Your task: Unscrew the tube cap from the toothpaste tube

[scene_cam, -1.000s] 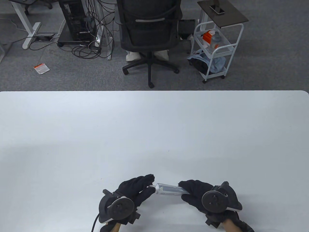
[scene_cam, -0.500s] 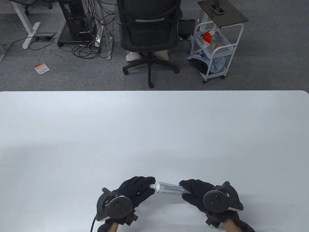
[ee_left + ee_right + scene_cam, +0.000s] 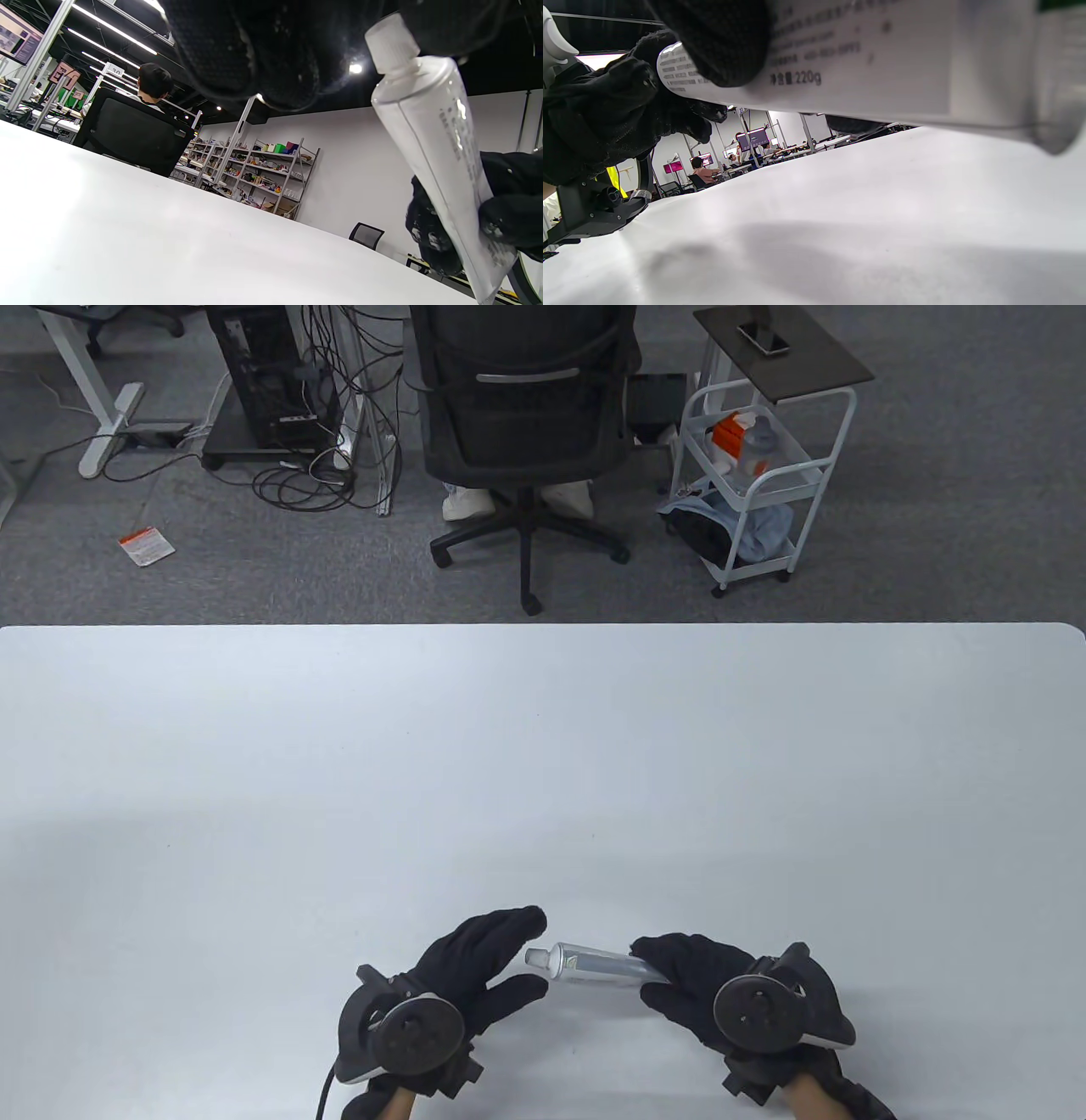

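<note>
- The tube [image 3: 598, 966] lies roughly level just above the near edge of the bench [image 3: 543, 746], its cap end pointing to the person's left and its flat end to their right.
- The right hand [image 3: 704, 984] grips the tube's tail half, fingers [image 3: 657, 954] wrapped over it; in the right wrist view a gloved finger [image 3: 721, 38] presses on the printed side of the tube [image 3: 865, 63].
- The cap [image 3: 536, 957] sits on the tube's neck, white and ribbed; in the left wrist view the cap [image 3: 390, 42] shows whole, with bare tube [image 3: 437, 156] below it.
- The left hand [image 3: 475, 976] is just to the left of the cap, fingers [image 3: 509, 926] spread: the upper fingers reach past the cap on its far side, the thumb [image 3: 517, 988] lies on its near side, and the cap stands in the gap between them.
- In the table view neither finger nor thumb touches the cap; in the left wrist view the fingers [image 3: 254, 51] hang beside and above the cap, and contact there cannot be told.
- Beyond the far edge of the bench, relative to the tube: a black chair [image 3: 526, 432] straight behind, a white cart [image 3: 755, 483] behind to the right.
</note>
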Demonstrator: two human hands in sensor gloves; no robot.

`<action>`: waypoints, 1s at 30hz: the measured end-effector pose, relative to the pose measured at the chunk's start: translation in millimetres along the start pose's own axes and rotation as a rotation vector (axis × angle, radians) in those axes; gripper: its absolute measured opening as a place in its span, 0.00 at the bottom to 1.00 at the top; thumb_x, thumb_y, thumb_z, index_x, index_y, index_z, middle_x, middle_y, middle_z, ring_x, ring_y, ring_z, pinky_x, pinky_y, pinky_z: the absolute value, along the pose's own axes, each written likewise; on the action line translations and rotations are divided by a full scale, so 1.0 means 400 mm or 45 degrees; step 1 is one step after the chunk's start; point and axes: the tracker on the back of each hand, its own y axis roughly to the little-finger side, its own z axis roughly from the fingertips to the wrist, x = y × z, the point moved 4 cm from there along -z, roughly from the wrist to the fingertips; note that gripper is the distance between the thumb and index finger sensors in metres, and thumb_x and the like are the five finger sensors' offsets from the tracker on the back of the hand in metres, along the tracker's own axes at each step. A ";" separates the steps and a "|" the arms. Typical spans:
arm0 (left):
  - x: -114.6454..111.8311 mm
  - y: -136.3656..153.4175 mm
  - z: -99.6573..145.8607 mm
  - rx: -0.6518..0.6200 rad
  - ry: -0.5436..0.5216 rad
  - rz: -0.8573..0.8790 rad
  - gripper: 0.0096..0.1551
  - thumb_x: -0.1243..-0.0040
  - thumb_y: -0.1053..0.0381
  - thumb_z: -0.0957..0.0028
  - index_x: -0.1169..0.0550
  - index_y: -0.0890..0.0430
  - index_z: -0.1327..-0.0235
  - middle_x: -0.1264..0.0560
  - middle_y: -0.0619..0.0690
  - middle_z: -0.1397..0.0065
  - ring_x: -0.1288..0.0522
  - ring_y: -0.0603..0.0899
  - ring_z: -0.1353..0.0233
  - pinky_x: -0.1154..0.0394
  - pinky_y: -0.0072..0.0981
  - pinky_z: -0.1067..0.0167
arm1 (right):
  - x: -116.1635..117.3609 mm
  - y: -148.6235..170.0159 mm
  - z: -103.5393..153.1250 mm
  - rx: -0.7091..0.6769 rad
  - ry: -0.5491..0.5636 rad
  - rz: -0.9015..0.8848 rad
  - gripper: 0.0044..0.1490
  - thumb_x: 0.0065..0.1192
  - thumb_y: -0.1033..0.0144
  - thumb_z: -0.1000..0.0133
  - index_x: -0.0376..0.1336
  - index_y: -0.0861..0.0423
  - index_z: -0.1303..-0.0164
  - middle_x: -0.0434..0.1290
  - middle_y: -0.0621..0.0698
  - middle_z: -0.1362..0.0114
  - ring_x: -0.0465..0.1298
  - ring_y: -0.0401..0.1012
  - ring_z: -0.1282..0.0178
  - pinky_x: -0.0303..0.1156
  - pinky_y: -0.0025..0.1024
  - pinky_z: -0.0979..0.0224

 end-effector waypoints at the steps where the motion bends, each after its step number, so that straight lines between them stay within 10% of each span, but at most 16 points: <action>1: -0.002 -0.002 -0.001 -0.003 0.008 -0.006 0.32 0.42 0.35 0.46 0.31 0.35 0.26 0.22 0.37 0.28 0.18 0.43 0.32 0.17 0.36 0.35 | 0.000 0.000 0.000 -0.001 0.000 0.000 0.33 0.61 0.66 0.38 0.55 0.58 0.23 0.64 0.70 0.24 0.68 0.65 0.29 0.68 0.60 0.31; 14: 0.013 0.051 0.002 0.178 0.024 -0.152 0.29 0.44 0.32 0.47 0.18 0.43 0.40 0.13 0.40 0.47 0.12 0.43 0.50 0.14 0.34 0.48 | 0.003 0.017 -0.002 0.050 -0.011 0.038 0.33 0.62 0.66 0.38 0.55 0.58 0.24 0.64 0.70 0.24 0.68 0.65 0.29 0.68 0.61 0.31; 23: -0.123 0.063 -0.014 0.269 0.516 -0.861 0.29 0.41 0.34 0.48 0.22 0.41 0.34 0.16 0.38 0.41 0.14 0.43 0.44 0.15 0.35 0.41 | 0.011 0.035 -0.006 0.105 -0.040 0.085 0.33 0.62 0.66 0.38 0.55 0.58 0.24 0.64 0.70 0.24 0.68 0.65 0.29 0.68 0.61 0.31; 30: -0.172 0.063 -0.014 0.238 0.647 -1.003 0.29 0.41 0.34 0.48 0.23 0.40 0.34 0.16 0.38 0.41 0.15 0.43 0.44 0.16 0.35 0.41 | 0.011 0.034 -0.006 0.108 -0.048 0.091 0.33 0.62 0.66 0.38 0.55 0.58 0.24 0.64 0.70 0.24 0.68 0.65 0.29 0.68 0.61 0.31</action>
